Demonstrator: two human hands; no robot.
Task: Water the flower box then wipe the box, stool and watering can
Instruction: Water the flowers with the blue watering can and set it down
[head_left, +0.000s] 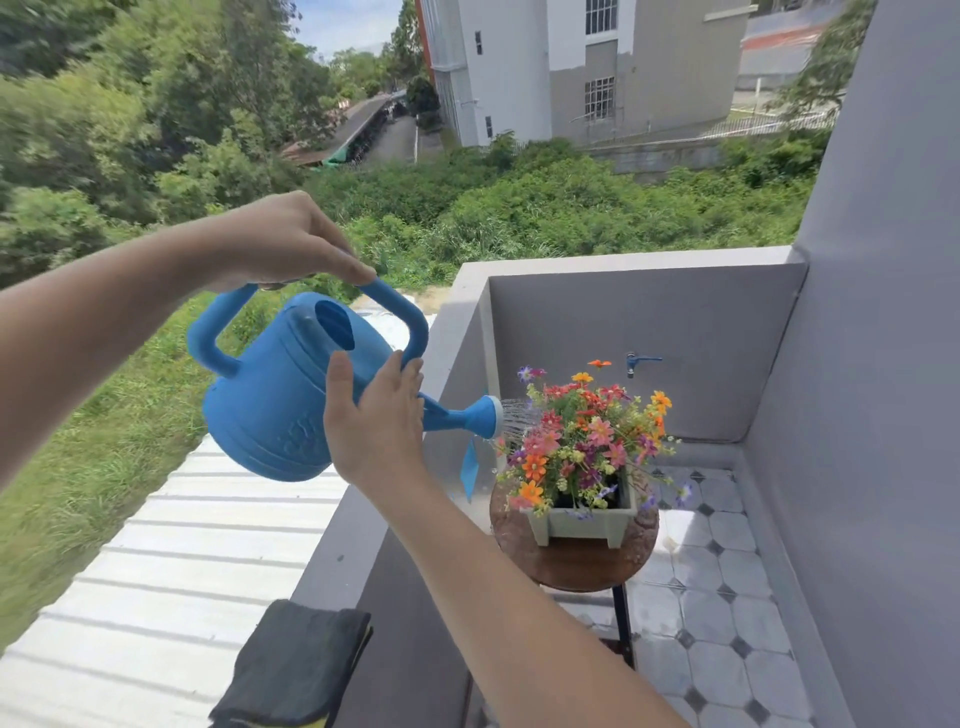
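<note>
View from the head camera, looking down over a balcony corner. The left hand (283, 241) curls its fingers and thumb round the top handle of the blue watering can (270, 410) and holds it in the air, tilted with the spout down and to the right. The right hand (376, 421) lies flat against the side of the can near the base of the spout, fingers straight and thumb spread apart, pressing rather than gripping. The can hangs above the balcony ledge (363, 545), well above the floor and to the left of the flowers. The spout head (488, 415) sits just beside the left edge of the flowers (587, 436), and a fan of fine water jets (517, 421) runs from it into the blooms.

The flowers, in orange, pink, red and purple, fill a pale green flower box (584, 522) with short legs. The box stands upright on the round brown seat of a stool (571, 564), toward the back of the seat. The stool stands on a tiled floor (717, 623) of pale octagons with small dark squares.

A dark folded cloth (296, 665), with a yellow edge showing below, lies on the ledge near the bottom of the view, well apart from both hands. A blue tap (639, 361) sticks out of the grey wall behind the flowers. Beyond the ledge lie a white ribbed roof (156, 571), grass, trees and a grey and white building (519, 67).
</note>
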